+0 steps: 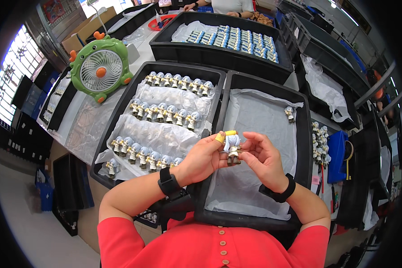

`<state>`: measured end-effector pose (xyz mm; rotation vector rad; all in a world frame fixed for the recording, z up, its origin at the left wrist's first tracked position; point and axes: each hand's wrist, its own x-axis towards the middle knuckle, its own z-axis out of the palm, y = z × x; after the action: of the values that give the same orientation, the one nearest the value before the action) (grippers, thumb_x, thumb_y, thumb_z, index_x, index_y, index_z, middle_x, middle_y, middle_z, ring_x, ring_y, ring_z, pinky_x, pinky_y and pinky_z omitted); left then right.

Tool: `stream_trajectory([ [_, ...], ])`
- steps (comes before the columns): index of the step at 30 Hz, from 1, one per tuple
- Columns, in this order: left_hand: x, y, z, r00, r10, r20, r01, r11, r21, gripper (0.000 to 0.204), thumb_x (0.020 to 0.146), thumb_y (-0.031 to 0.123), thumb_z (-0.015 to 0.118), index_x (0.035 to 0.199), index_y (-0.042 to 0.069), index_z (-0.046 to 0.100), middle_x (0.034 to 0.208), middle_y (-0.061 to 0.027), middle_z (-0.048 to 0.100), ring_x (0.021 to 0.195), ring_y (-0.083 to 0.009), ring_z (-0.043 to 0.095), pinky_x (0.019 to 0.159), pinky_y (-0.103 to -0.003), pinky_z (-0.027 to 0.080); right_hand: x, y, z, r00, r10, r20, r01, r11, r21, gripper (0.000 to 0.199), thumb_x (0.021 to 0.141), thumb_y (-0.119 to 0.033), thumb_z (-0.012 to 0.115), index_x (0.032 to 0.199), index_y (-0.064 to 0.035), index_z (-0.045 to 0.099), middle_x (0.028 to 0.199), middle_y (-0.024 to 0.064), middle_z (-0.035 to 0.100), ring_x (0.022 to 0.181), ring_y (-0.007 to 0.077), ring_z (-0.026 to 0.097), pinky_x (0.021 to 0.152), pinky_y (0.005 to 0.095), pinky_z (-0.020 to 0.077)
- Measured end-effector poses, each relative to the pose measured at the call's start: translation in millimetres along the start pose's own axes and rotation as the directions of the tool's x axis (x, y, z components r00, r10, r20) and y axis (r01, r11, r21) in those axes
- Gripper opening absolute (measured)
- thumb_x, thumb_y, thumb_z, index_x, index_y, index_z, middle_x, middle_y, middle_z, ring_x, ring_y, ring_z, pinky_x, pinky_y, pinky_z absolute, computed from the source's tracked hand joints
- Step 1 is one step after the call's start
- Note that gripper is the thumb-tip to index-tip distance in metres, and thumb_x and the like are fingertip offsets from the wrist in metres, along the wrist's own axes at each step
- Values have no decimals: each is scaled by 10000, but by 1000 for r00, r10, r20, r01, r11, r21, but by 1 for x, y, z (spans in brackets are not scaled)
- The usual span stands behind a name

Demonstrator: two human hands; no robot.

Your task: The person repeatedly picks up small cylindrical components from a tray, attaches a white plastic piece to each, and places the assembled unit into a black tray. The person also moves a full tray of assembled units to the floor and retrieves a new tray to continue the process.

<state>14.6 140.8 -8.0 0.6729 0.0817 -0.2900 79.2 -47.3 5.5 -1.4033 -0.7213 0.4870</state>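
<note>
Grasping a small figure (232,145) in the left hand (200,157), closed about its left side and head, with bare fingers curled in beside its lower half. Capped in yellow at the thumb tip and on one more finger above the head.

Seen roughly upright, above the left part of the right tray (304,147): pale-blue hair in long locks, cream clothing, dark brown at the feet. Turned with much of the hair toward the camera; too small for finer detail.

Holding the right hand (264,157) half open on the other side, with fingers loosely bent and thumb tip right by the figure; impossible to tell whether touching. Strapped in black (169,182) at both wrists; dressed in a red shirt (183,245).

Below the hands, lined with white paper (259,111) and bearing a lone figure (290,115) near the far right corner. To the left, in the left tray (124,109), set out in three rows of like figures (165,114) on paper. Farther off, stocked with blue-and-white pieces (236,40), a back tray (214,56). Beyond the left tray, a green fan (101,71); at far right, clustered figures (320,140) beside a blue bin (337,156).
</note>
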Motion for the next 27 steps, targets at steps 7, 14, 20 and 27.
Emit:
stream_trajectory([
  [7, 0, 0, 1, 1000, 8, 25, -8, 1000, 11, 409, 1009, 323, 350, 1303, 48, 418, 1147, -103, 570, 996, -194, 609, 863, -354, 508, -1, -4, 0, 1000, -3, 12, 3, 1000, 13, 388, 871, 25, 556, 1246, 17, 461, 1027, 82, 565, 956, 142, 593, 849, 276, 498],
  [14, -1, 0, 0, 999, 32, 25, -33, 999, 22, 418, 1008, 323, 348, 1330, 59, 379, 1195, -142, 552, 1038, -250, 595, 894, -379, 496, 1, -7, -3, 993, -100, 70, 114, 961, -251, 502, 778, -58, 701, 1233, -26, 491, 995, 51, 583, 949, 146, 593, 831, 300, 487],
  [20, -2, 1, 7, 998, 70, -9, -69, 997, 36, 412, 1007, 325, 343, 1327, 65, 364, 1250, -164, 510, 1064, -275, 581, 899, -402, 490, 0, -15, 5, 963, -268, 43, 253, 833, -493, 457, 661, -74, 791, 1043, -58, 541, 908, 54, 573, 845, 178, 577, 747, 301, 458],
  [27, -7, 2, 14, 985, 161, 56, -163, 986, 37, 331, 993, 289, 407, 1263, 98, 391, 1291, -156, 471, 1118, -267, 549, 907, -394, 473, 0, -13, 4, 859, -500, 113, 435, 595, -676, 353, 610, -68, 815, 871, -89, 578, 818, 45, 575, 734, 230, 558, 645, 331, 424],
])
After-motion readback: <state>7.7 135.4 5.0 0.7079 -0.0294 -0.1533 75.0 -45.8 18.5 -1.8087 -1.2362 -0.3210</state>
